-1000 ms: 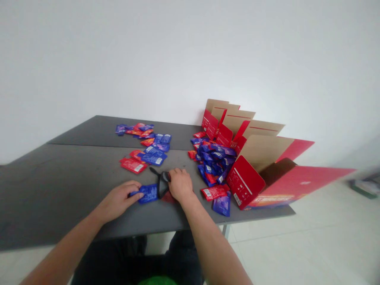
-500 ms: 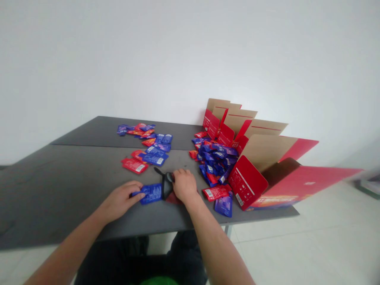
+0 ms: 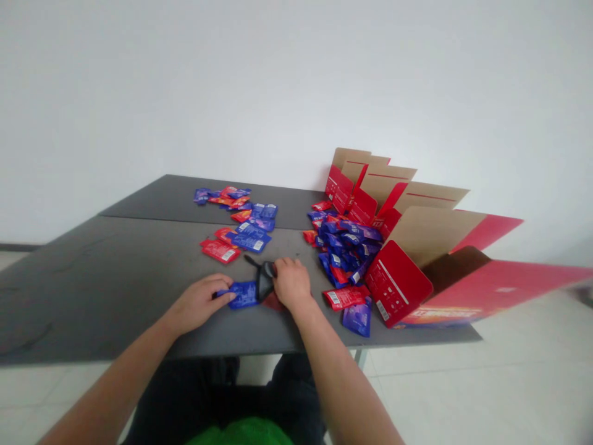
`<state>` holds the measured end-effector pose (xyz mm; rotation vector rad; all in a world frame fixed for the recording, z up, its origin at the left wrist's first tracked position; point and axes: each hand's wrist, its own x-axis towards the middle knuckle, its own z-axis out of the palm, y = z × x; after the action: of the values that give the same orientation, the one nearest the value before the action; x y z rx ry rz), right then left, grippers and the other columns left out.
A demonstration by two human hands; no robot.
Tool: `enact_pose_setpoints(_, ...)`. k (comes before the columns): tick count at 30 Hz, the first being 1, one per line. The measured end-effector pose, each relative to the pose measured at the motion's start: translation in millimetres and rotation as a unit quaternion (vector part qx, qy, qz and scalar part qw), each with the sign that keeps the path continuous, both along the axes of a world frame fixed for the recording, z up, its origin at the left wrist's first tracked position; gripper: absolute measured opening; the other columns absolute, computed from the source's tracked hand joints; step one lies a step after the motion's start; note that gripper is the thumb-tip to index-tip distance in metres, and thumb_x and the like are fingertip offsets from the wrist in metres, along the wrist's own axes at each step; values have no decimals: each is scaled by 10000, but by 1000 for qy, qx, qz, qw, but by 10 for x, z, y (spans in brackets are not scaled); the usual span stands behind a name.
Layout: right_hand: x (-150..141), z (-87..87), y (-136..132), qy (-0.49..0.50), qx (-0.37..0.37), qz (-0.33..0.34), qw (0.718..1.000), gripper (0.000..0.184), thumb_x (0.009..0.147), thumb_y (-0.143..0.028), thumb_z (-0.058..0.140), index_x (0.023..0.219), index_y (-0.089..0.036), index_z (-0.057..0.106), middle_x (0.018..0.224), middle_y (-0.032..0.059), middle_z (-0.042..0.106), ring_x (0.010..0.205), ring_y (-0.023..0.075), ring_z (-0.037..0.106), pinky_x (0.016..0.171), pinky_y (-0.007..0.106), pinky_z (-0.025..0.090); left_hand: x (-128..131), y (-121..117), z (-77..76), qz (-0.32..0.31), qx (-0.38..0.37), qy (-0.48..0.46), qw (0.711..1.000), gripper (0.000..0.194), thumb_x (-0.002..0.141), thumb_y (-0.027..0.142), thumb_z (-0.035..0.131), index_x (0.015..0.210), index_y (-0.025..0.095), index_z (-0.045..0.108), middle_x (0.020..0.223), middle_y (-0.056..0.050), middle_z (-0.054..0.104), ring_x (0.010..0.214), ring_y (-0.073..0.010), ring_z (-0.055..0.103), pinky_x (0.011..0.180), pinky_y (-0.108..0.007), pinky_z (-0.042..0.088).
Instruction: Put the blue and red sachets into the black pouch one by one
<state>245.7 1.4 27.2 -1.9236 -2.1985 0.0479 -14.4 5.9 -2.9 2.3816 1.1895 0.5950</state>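
My left hand (image 3: pixel 202 303) pinches the left end of a blue pouch (image 3: pixel 244 295) with pale print, lying flat on the dark table (image 3: pixel 152 272). My right hand (image 3: pixel 293 283) is closed around a black hand tool (image 3: pixel 265 281) with a rounded top and a thin lever sticking out to the upper left. The tool rests over the pouch's right end. A dark red piece (image 3: pixel 273 301) shows beneath the tool and my right hand; its kind is unclear. Just beyond lie a red pouch (image 3: pixel 220 251) and another blue pouch (image 3: pixel 250 240).
Several red and blue pouches (image 3: pixel 222 196) trail toward the back left. A heap of pouches (image 3: pixel 340 244) sits right of my right hand, with a red pouch (image 3: pixel 345 297) and a purple pouch (image 3: pixel 357 317) in front. Open red cartons (image 3: pixel 403 284) line the right edge.
The view has shifted slightly, so everything sits a little further right and higher. Both hands keep their hold on the pouch and the black tool.
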Motion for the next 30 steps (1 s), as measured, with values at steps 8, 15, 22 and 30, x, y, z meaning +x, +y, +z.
enact_pose_setpoints(8,-481,131,-196,30,77,94,992,163,1015,-285,527,1064,-211,663,1134,90,674,1066,261,550,881,369,443,-16,4,-16,23,-15,1,1000,221,922,334,564,800,227,713,982,-52,752,961,-242,681,920,-341,517)
enact_pose_setpoints(15,-149,-52,-153,11,8,46,999,156,1012,-237,536,1097,-227,666,1168,78,682,1065,244,568,877,355,439,23,-34,44,9,1,-16,1000,309,979,426,560,787,219,685,1065,-47,734,1002,-216,667,948,-317,508)
enact_pose_setpoints(22,-169,178,-167,24,48,4,999,157,994,-266,562,1085,-206,675,1141,99,679,1064,265,566,883,371,448,9,-18,41,8,-12,-11,1000,315,975,431,550,791,223,698,1082,-50,730,1028,-230,670,959,-330,514)
enact_pose_setpoints(30,-410,-94,-283,46,38,83,995,173,1005,-186,505,1056,-215,668,1126,74,683,1063,247,554,891,355,442,8,-16,15,22,-8,-5,1000,238,947,360,559,817,222,704,1094,-63,740,1043,-247,676,994,-361,505)
